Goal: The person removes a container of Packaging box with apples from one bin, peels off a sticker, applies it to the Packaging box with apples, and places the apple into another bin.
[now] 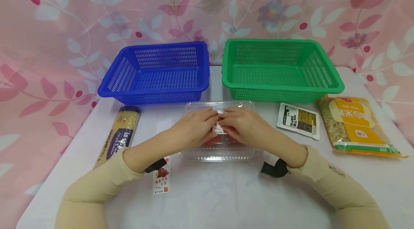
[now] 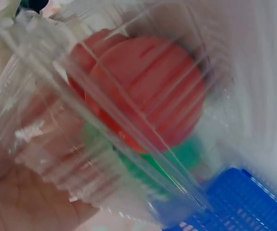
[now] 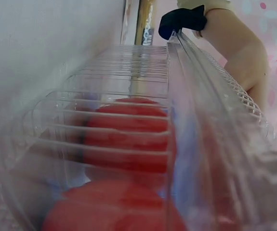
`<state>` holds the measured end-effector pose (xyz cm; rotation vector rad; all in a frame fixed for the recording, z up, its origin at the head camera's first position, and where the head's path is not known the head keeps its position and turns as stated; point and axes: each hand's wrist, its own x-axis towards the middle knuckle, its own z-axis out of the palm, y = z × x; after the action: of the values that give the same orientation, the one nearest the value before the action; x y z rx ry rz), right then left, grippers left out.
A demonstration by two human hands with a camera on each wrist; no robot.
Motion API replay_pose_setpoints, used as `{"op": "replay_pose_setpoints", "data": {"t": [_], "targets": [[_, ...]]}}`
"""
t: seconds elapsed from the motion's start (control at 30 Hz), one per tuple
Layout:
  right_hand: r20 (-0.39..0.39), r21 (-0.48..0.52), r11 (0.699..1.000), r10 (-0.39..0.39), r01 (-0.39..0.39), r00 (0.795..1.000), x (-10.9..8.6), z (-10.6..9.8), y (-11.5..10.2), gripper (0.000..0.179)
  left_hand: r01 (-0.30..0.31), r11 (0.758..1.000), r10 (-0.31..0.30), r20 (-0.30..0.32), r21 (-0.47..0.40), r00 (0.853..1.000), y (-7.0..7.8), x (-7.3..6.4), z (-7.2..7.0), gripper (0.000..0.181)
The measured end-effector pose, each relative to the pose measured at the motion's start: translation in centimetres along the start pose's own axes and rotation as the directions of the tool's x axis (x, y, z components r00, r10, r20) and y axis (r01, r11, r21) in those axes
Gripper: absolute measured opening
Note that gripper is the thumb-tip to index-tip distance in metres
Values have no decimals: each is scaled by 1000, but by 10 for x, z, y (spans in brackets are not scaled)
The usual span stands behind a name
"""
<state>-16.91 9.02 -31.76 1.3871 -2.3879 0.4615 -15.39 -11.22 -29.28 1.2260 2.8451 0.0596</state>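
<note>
A clear plastic clamshell box [image 1: 223, 155] lies on the table in front of me with its lid down. Red round pieces [image 3: 128, 137], perhaps fruit, show through its ribbed wall in both wrist views; their exact kind is unclear. On the lid is a white printed label [image 1: 220, 129]. My left hand [image 1: 195, 126] rests its fingers at the label's left side. From the right, my right hand [image 1: 242, 124] touches the label too, its fingers slightly bent. The hands partly cover the label and the red pieces.
Behind the box stand a blue basket [image 1: 161, 97] and a green basket [image 1: 275, 94]. A spaghetti pack [image 1: 121, 132] and an apple-printed label strip [image 1: 161, 178] lie left. At right are a small flat packet [image 1: 298, 120] and a yellow bag [image 1: 355, 124].
</note>
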Motion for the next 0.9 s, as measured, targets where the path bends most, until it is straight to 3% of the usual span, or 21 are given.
{"op": "replay_pose_setpoints", "data": {"t": [0.2,0.57,0.73,0.9], "targets": [[-14,-74,995,-68,67,998,-4,2,-3,30,-30,999,29,46,22,999,-8,-7,4,63],[91,-15,999,-47,48,995,-9,2,-4,35,-28,1000,28,32,5,999,-13,-16,16,62],[57,-48,997,-57,60,997,-10,2,-4,29,-26,1000,26,-6,-14,1000,-14,-19,19,58],[0,-84,993,-77,77,997,-12,2,-4,27,-74,996,78,-78,55,994,-14,-19,21,49]]}}
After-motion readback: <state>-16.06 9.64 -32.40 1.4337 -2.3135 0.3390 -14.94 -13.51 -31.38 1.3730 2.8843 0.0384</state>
